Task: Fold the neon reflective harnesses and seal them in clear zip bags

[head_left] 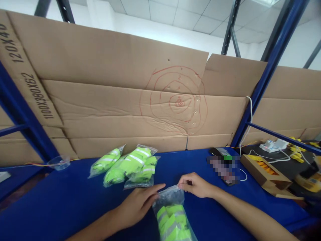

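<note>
A clear plastic bag (173,216) with a folded neon-green item and silver reflective strips inside lies on the blue table at the bottom centre. Its open-looking top edge points away from me. My right hand (194,185) pinches the top right corner of this bag between thumb and fingers. At the top left corner, my left hand (140,205) has its fingers stretched out, touching or almost touching the plastic. Beyond my left hand, several similar bagged green items (136,162) lie in a loose pile.
A clear plastic cup or bowl (60,163) stands at the back left. A phone-like device (224,165), partly blurred, lies right of centre. Further right are an open cardboard box (265,174) and a white power strip (273,145). A cardboard wall (112,110) closes the back.
</note>
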`<action>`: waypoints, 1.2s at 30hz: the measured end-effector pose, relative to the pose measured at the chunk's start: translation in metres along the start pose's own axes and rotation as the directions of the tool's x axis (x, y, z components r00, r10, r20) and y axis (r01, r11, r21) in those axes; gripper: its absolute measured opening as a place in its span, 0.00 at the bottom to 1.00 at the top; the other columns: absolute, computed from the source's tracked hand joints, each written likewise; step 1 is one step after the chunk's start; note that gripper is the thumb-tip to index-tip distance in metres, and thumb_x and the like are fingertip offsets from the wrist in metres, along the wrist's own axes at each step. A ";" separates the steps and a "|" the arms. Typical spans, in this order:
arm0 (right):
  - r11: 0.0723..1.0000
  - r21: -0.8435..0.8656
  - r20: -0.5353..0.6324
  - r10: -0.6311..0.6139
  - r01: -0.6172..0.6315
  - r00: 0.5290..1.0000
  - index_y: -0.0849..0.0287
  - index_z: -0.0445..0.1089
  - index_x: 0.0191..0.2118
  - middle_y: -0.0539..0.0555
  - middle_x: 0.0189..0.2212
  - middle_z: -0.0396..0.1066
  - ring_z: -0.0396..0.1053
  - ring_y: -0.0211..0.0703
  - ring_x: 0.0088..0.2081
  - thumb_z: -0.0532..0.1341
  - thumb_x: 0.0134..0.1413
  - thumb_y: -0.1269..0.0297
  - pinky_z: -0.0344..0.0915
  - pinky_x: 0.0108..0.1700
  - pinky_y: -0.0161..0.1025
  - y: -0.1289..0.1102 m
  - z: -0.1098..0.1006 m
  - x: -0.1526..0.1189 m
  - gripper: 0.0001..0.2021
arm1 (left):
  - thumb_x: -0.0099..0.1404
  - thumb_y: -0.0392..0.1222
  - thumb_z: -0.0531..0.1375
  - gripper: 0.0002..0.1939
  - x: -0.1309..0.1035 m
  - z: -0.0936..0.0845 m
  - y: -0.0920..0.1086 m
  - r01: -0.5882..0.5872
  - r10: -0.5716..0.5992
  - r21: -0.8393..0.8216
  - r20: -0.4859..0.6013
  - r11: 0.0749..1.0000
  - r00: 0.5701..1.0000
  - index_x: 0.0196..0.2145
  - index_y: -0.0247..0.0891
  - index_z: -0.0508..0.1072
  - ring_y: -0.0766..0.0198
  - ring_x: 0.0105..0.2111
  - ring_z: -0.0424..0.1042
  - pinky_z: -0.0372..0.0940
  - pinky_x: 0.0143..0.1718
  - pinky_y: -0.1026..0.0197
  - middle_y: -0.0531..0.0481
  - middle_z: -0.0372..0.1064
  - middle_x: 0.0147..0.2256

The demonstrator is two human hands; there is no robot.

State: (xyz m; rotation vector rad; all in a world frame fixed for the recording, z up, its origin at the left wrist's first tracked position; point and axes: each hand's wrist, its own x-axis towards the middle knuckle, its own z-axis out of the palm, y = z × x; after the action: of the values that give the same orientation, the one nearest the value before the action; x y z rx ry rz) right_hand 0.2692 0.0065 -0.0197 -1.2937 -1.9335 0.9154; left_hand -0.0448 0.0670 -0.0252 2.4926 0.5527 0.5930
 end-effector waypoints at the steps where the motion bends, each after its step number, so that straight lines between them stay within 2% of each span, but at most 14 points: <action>1: 1.000 -0.015 -0.046 -0.007 0.006 0.999 0.61 0.79 0.37 0.50 0.25 0.72 0.66 0.36 0.26 0.63 0.65 0.44 0.60 0.30 0.33 -0.002 -0.004 0.000 0.22 | 0.78 0.39 0.50 0.23 -0.003 -0.007 0.001 -0.122 0.136 0.190 -0.066 0.974 0.988 0.67 0.47 0.67 0.60 0.43 0.81 0.73 0.44 0.61 0.46 0.81 0.47; 3: 0.999 -0.037 -0.163 -0.016 0.010 0.986 0.60 0.78 0.36 0.51 0.27 0.73 0.68 0.38 0.29 0.61 0.66 0.45 0.62 0.33 0.34 0.001 -0.017 -0.001 0.22 | 0.75 0.30 0.51 0.25 -0.007 -0.023 0.000 -0.240 0.357 0.509 -0.145 0.827 0.923 0.65 0.46 0.68 0.59 0.48 0.79 0.70 0.51 0.58 0.45 0.79 0.51; 5: 0.999 -0.042 -0.311 -0.010 -0.004 0.951 0.60 0.77 0.36 0.53 0.29 0.74 0.69 0.41 0.31 0.60 0.66 0.43 0.66 0.36 0.36 0.012 -0.034 0.001 0.23 | 0.73 0.29 0.54 0.23 -0.006 -0.039 -0.005 -0.128 0.407 0.689 -0.259 0.713 0.876 0.62 0.42 0.70 0.56 0.51 0.77 0.67 0.56 0.54 0.42 0.77 0.54; 8: 0.999 -0.019 -0.520 0.032 -0.049 0.853 0.59 0.72 0.50 0.56 0.32 0.74 0.71 0.43 0.29 0.50 0.69 0.37 0.71 0.33 0.40 0.038 -0.054 0.009 0.29 | 0.75 0.45 0.59 0.21 0.000 -0.053 -0.021 0.233 0.236 0.736 -0.472 0.635 0.849 0.63 0.41 0.69 0.42 0.61 0.69 0.64 0.60 0.42 0.33 0.64 0.65; 10: 0.998 -0.038 -0.606 0.020 -0.054 0.795 0.58 0.64 0.60 0.63 0.46 0.75 0.76 0.48 0.40 0.44 0.70 0.36 0.75 0.41 0.46 0.053 -0.056 0.014 0.32 | 0.74 0.57 0.58 0.32 0.003 -0.056 -0.033 0.384 0.064 0.669 -0.543 0.637 0.837 0.68 0.37 0.64 0.36 0.67 0.61 0.60 0.64 0.37 0.29 0.55 0.70; 12: 0.993 -0.103 -0.650 -0.021 -0.061 0.760 0.57 0.60 0.64 0.67 0.56 0.70 0.75 0.53 0.51 0.45 0.70 0.37 0.75 0.51 0.53 0.059 -0.047 0.016 0.32 | 0.73 0.64 0.55 0.39 0.003 -0.058 -0.041 0.449 -0.080 0.613 -0.532 0.651 0.843 0.71 0.36 0.58 0.35 0.70 0.56 0.57 0.66 0.34 0.27 0.51 0.71; 15: 0.968 -0.244 -0.619 -0.113 -0.054 0.777 0.57 0.63 0.63 0.69 0.64 0.63 0.64 0.60 0.65 0.51 0.70 0.41 0.63 0.65 0.63 0.052 -0.022 0.013 0.29 | 0.76 0.62 0.50 0.36 0.001 -0.070 -0.046 0.513 -0.215 0.545 -0.517 0.663 0.828 0.72 0.38 0.57 0.41 0.71 0.56 0.54 0.68 0.36 0.31 0.54 0.71; 18: 0.921 -0.389 -0.466 -0.203 0.007 0.861 0.52 0.68 0.62 0.64 0.67 0.62 0.56 0.61 0.71 0.56 0.70 0.47 0.51 0.71 0.65 0.038 -0.003 0.006 0.22 | 0.77 0.56 0.49 0.31 -0.004 -0.091 -0.051 0.599 -0.286 0.493 -0.570 0.631 0.770 0.71 0.39 0.59 0.45 0.70 0.58 0.54 0.69 0.41 0.34 0.58 0.70; 20: 0.824 -0.566 -0.321 -0.254 0.030 0.913 0.50 0.69 0.62 0.62 0.69 0.62 0.56 0.60 0.71 0.56 0.71 0.51 0.48 0.71 0.67 0.033 -0.001 0.002 0.20 | 0.76 0.58 0.51 0.32 -0.009 -0.106 -0.060 0.664 -0.343 0.465 -0.600 0.586 0.723 0.70 0.39 0.59 0.43 0.68 0.60 0.56 0.67 0.39 0.33 0.59 0.68; 22: 0.682 -0.731 -0.224 -0.270 0.022 0.937 0.49 0.68 0.64 0.62 0.70 0.61 0.56 0.60 0.72 0.53 0.74 0.54 0.48 0.70 0.69 0.035 -0.005 0.001 0.20 | 0.75 0.60 0.52 0.33 -0.016 -0.118 -0.072 0.726 -0.410 0.424 -0.621 0.541 0.668 0.69 0.38 0.61 0.40 0.66 0.63 0.59 0.65 0.38 0.32 0.62 0.67; 25: 0.572 -0.820 -0.244 -0.295 -0.034 0.924 0.47 0.67 0.66 0.61 0.73 0.57 0.53 0.61 0.74 0.52 0.75 0.54 0.50 0.69 0.70 0.049 -0.014 0.005 0.20 | 0.74 0.62 0.52 0.35 -0.026 -0.127 -0.091 0.776 -0.486 0.382 -0.617 0.502 0.619 0.69 0.36 0.61 0.39 0.66 0.63 0.60 0.64 0.40 0.31 0.62 0.66; 28: 0.549 -0.832 -0.287 -0.316 -0.072 0.904 0.49 0.66 0.67 0.63 0.74 0.54 0.53 0.60 0.74 0.51 0.75 0.58 0.53 0.68 0.67 0.062 -0.020 0.009 0.21 | 0.72 0.63 0.54 0.38 -0.031 -0.127 -0.102 0.781 -0.550 0.372 -0.560 0.502 0.620 0.70 0.37 0.59 0.43 0.64 0.68 0.64 0.61 0.48 0.34 0.66 0.65; 30: 0.552 -0.832 -0.260 -0.305 -0.053 0.916 0.50 0.62 0.70 0.64 0.74 0.54 0.54 0.59 0.73 0.50 0.75 0.59 0.55 0.68 0.65 0.066 -0.022 0.010 0.23 | 0.73 0.63 0.52 0.37 -0.031 -0.126 -0.104 0.784 -0.581 0.366 -0.529 0.501 0.618 0.70 0.39 0.59 0.45 0.60 0.71 0.67 0.58 0.52 0.36 0.69 0.63; 36: 0.548 -0.837 -0.201 -0.295 -0.007 0.934 0.50 0.56 0.73 0.64 0.75 0.50 0.51 0.60 0.74 0.51 0.74 0.58 0.56 0.68 0.64 0.066 -0.022 0.006 0.26 | 0.77 0.59 0.44 0.31 -0.029 -0.125 -0.104 0.818 -0.600 0.351 -0.558 0.455 0.573 0.69 0.41 0.62 0.38 0.54 0.77 0.69 0.53 0.44 0.33 0.75 0.56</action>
State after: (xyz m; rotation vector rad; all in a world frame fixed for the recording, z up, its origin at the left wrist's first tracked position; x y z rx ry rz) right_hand 0.3177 0.0349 -0.0604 -1.5946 -2.2126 -0.4175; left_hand -0.1592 0.1824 0.0045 2.2654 2.1251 0.5590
